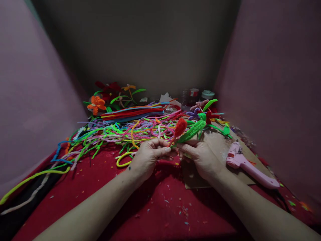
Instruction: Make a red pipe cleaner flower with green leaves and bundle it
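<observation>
My left hand (pixel 147 155) and my right hand (pixel 200 157) meet over a red cloth (pixel 140 207). Both pinch the lower stem of a pipe-cleaner flower. Its orange-red bud (pixel 180 127) points up and away from me, and a green twisted leaf (pixel 192 131) sticks out to the right of the bud. The fingers of both hands are closed around the stem, which is mostly hidden between them. A yellow pipe-cleaner loop (pixel 122 160) lies just left of my left hand.
A big tangle of coloured pipe cleaners (pixel 112 132) covers the far left. Finished flowers (pixel 97 104) stand behind it. A pink glue gun (pixel 248 167) lies on a cardboard sheet (pixel 220 147) at right. Small jars (pixel 200 95) stand at the back. Walls close in on three sides.
</observation>
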`<action>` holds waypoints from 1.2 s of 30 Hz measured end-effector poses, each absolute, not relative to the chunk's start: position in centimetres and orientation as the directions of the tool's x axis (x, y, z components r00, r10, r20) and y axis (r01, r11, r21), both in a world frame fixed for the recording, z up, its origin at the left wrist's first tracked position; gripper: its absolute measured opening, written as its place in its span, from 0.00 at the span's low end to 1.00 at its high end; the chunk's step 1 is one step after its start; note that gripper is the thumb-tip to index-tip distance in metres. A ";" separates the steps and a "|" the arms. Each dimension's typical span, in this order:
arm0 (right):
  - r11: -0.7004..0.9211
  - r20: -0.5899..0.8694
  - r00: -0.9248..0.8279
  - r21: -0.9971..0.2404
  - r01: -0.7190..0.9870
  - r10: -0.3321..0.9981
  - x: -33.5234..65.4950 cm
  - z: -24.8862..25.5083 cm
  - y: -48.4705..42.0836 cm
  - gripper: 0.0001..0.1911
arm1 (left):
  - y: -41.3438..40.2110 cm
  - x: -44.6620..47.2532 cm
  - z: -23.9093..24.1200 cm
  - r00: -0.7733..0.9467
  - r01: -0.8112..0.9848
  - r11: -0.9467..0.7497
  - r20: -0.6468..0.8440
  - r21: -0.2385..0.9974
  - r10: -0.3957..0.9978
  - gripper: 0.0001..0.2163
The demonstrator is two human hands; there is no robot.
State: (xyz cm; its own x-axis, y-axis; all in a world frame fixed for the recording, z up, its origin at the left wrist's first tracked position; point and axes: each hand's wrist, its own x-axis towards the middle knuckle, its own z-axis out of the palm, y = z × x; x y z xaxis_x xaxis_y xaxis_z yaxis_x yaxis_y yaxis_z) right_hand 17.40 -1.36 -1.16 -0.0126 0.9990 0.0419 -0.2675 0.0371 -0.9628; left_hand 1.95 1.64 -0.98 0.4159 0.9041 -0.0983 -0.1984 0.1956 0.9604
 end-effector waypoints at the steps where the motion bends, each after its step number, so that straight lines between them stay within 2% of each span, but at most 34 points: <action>1: 0.047 0.053 -0.015 -0.964 -0.260 0.998 17.4 -1.3 -1.3 0.09 | 1.6 2.0 -1.0 0.421 -0.196 0.198 -0.100 0.960 0.902 0.06; 8: 0.007 0.018 -0.058 -0.983 -0.185 0.998 17.6 -1.3 -1.2 0.11 | 1.6 2.1 -1.0 0.441 -0.189 0.186 -0.086 0.964 0.893 0.07; 14: 0.015 0.055 -0.111 -0.945 -0.327 0.992 17.7 -1.1 -1.3 0.08 | 1.7 2.1 -1.1 0.419 -0.208 0.167 -0.067 0.964 0.905 0.04; 19: 0.032 0.091 -0.136 -0.922 -0.386 0.986 17.5 -1.6 -1.3 0.16 | 1.5 2.2 -0.9 0.354 -0.216 0.052 0.029 0.975 0.935 0.05; 27: 0.004 0.037 -0.167 -0.982 -0.191 0.985 17.6 -1.8 -1.2 0.11 | 1.0 2.1 -0.2 0.243 -0.080 -0.102 0.118 0.992 0.963 0.04; 32: -0.018 0.054 -0.237 -0.956 -0.292 0.970 17.4 -1.8 -1.2 0.11 | 1.3 2.0 -0.3 0.246 -0.013 -0.159 0.157 0.987 0.956 0.02; 36: 0.036 0.109 -0.194 -0.938 -0.344 0.975 17.2 -2.0 -1.2 0.14 | 1.4 2.1 -0.1 0.234 -0.023 -0.160 0.161 0.987 0.959 0.03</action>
